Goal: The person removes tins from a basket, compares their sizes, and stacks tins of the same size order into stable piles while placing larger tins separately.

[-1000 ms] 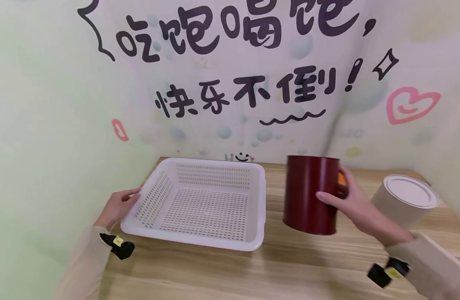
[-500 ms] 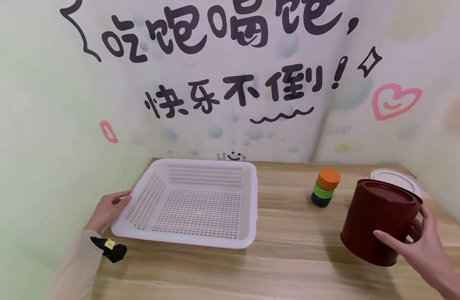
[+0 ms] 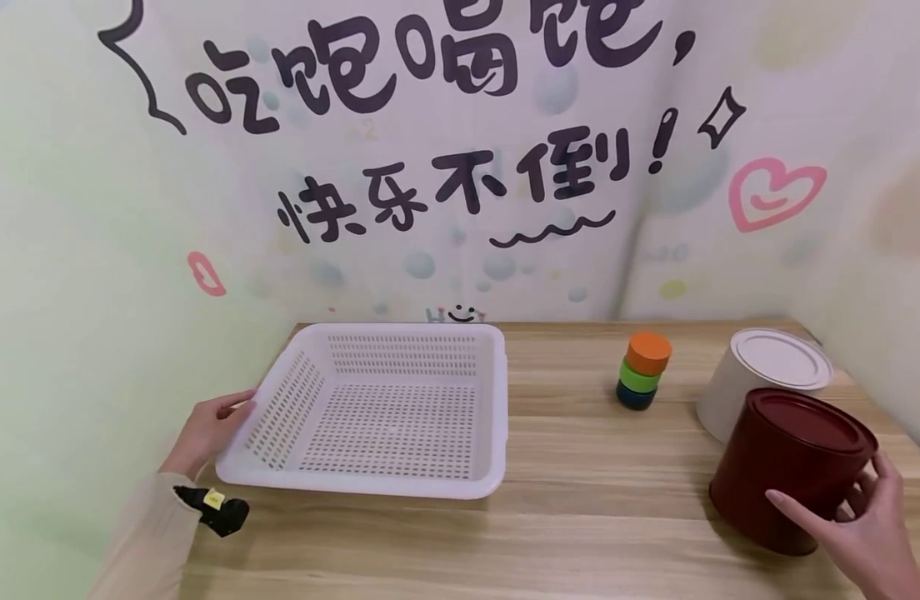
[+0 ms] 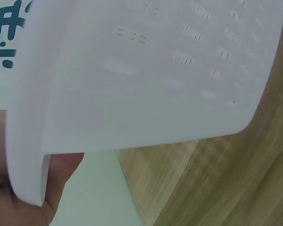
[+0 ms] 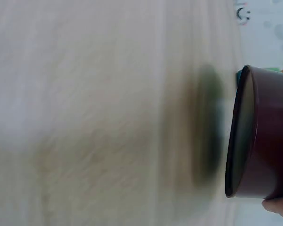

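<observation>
My left hand (image 3: 208, 429) grips the left rim of a white perforated plastic basket (image 3: 497, 417), which holds nothing. In the left wrist view, the fingers wrap the rim beside the basket's side wall (image 4: 99, 113). At the right, my right hand (image 3: 865, 525) holds a dark red cylindrical tin (image 3: 775, 475) from its right side, thumb along the front and fingers behind. Slightly tilted, the tin hangs close over the table; its recessed base (image 5: 243, 136) faces the tabletop in the right wrist view. Part of the right hand is hidden behind the tin.
Just behind the red tin stands a white tin (image 3: 722, 392), partly covered by it. Between basket and tins is a small stack of orange, green and dark blue round pieces (image 3: 640, 375). A printed wall cloth (image 3: 430, 275) backs the wooden table (image 3: 565, 517).
My right hand has carried the red tin rightward and down, from beside the basket to in front of the white tin. The coloured stack came into view. My left hand keeps its grip.
</observation>
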{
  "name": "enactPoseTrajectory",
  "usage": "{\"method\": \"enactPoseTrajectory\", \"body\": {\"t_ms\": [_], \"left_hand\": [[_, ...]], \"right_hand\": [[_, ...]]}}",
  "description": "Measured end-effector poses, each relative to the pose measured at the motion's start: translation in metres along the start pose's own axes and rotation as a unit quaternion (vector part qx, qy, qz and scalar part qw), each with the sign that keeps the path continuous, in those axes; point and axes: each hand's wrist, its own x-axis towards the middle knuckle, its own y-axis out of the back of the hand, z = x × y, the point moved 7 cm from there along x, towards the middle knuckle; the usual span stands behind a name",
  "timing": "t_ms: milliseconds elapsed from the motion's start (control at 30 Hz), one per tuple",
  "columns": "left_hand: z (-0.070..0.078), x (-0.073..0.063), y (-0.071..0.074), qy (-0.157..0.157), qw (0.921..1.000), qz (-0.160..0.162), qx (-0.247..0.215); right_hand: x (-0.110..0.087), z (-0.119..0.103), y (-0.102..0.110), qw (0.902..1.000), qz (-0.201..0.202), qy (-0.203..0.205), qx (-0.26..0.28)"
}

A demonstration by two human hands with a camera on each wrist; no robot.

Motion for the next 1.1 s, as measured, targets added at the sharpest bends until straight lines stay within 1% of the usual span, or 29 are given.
{"method": "enactPoseTrajectory", "body": {"t_ms": [100, 200, 300, 333, 400, 533, 633, 767, 833, 1000, 1100], "left_hand": [[0.001, 0.001, -0.001, -0.002, 1.0, 0.001, -0.002], [0.001, 0.002, -0.002, 0.0, 1.0, 0.003, -0.007], [0.001, 0.001, -0.002, 0.005, 0.9999, 0.004, -0.013], [0.001, 0.001, -0.002, 0.006, 0.9999, 0.003, -0.013], [0.001, 0.002, -0.001, 0.005, 0.9999, 0.002, -0.01], [0.001, 0.003, -0.001, 0.007, 0.9999, -0.002, -0.012], [-0.001, 0.001, -0.001, 0.006, 0.9999, -0.003, -0.012], [-0.004, -0.002, 0.004, 0.005, 1.0, -0.002, -0.007], [-0.005, -0.002, 0.007, 0.008, 0.9999, -0.003, -0.007], [-0.006, -0.002, 0.011, 0.014, 0.9998, -0.007, -0.009], [-0.007, -0.001, 0.013, 0.017, 0.9998, -0.005, -0.008]], "right_hand": [[-0.001, 0.005, 0.002, 0.9989, 0.003, 0.002, 0.047], [0.001, 0.003, 0.001, 0.9984, -0.016, 0.023, 0.05], [0.002, -0.001, -0.005, 0.998, -0.039, 0.049, -0.001], [0.001, 0.0, -0.007, 0.9978, -0.043, 0.045, -0.024], [0.0, 0.005, -0.009, 0.998, -0.047, 0.035, -0.025], [0.001, 0.019, -0.007, 0.9983, -0.039, 0.002, -0.043], [0.004, 0.021, -0.007, 0.9969, -0.054, 0.014, -0.056], [0.007, 0.019, -0.011, 0.993, -0.099, 0.036, -0.053], [0.008, 0.018, -0.014, 0.9913, -0.115, 0.038, -0.051], [0.011, 0.015, -0.017, 0.991, -0.116, 0.044, -0.05], [0.01, 0.017, -0.019, 0.9924, -0.113, 0.035, -0.034]]}}
